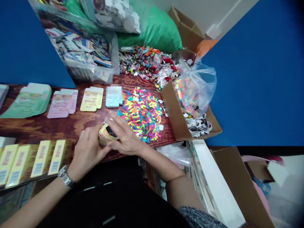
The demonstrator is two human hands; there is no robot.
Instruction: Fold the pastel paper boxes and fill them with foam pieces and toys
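Observation:
A small yellow carton [104,136] is held over the front of the wooden table, between both hands. My left hand [89,144] wraps round its left side, fingers bent and thumb along the near side. My right hand [125,136] closes on its right end, thumb below and fingers over the top. A dark patch shows on the carton by the right fingers; whether it is an opening or something inside, I cannot tell. Just beyond the right hand lies a heap of small bright-coloured pieces [142,114].
Flat stacks of light blue [112,100], yellow [92,99], purple [62,103] and green cartons [32,100] line the table. Upright yellow boxes [57,156] stand at front left. Behind are a plastic bin [114,60] and mixed trinkets [152,65]; a cardboard box [172,110] stands right.

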